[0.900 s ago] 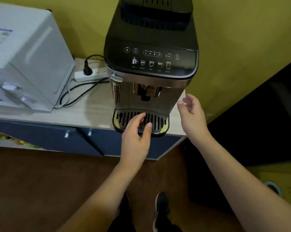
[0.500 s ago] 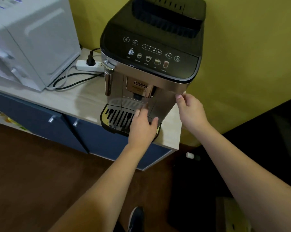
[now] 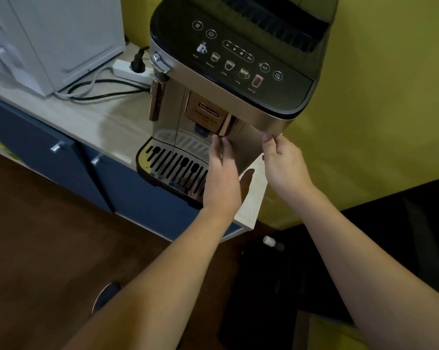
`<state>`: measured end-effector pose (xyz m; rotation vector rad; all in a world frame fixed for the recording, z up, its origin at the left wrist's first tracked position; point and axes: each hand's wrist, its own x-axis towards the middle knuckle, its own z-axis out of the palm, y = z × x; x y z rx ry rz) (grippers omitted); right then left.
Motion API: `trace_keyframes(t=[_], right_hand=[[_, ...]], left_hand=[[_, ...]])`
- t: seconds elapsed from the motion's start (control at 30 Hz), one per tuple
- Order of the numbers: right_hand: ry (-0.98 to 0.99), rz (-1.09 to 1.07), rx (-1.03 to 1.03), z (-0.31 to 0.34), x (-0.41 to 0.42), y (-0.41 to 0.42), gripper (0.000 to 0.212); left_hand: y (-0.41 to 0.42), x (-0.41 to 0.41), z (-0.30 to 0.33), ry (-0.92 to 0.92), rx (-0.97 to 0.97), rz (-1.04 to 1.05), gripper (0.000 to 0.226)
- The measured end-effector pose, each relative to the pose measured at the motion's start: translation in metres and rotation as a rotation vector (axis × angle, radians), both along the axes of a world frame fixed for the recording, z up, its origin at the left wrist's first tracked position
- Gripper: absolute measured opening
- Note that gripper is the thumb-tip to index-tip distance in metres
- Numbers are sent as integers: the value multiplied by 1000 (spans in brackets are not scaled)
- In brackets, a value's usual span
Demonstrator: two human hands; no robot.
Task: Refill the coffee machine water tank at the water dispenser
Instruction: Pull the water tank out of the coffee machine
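Two hands, left hand [image 3: 222,173] and right hand [image 3: 284,160], touch the silver-fronted coffee machine [image 3: 228,79].

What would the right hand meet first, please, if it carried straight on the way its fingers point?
Probably the coffee machine itself: the right hand already has its fingertips at the front right corner, apparently touching.

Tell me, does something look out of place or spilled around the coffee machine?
Nothing is spilled. The coffee machine stands at the counter's right end, its drip tray overhanging the front edge. A small white-capped bottle lies on the floor.
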<state>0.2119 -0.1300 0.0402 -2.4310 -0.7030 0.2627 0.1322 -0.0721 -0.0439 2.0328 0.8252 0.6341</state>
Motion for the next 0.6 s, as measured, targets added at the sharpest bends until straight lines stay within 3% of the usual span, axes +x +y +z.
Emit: trace_keyframes(t=[0.07,0.2,0.27,0.37,0.6], right_hand=[[-47,-9,-5,-2,-2,1,38],[-96,-32,-11,-7,-2,2,42],[-105,-36,-18,-7,-2,3,43],[-113,-27,-19,-7,-1,3,45],[-152,-8,-47,-7,-2,4,41]], left_hand=[[-1,0,4,29,18,28,55],[-7,3,-4,-32,-65,-8,74],[-4,5,-5,-65,-94,7,66],[1,4,2,14,29,75,54],[1,5,-2,63,-30,-7,61]])
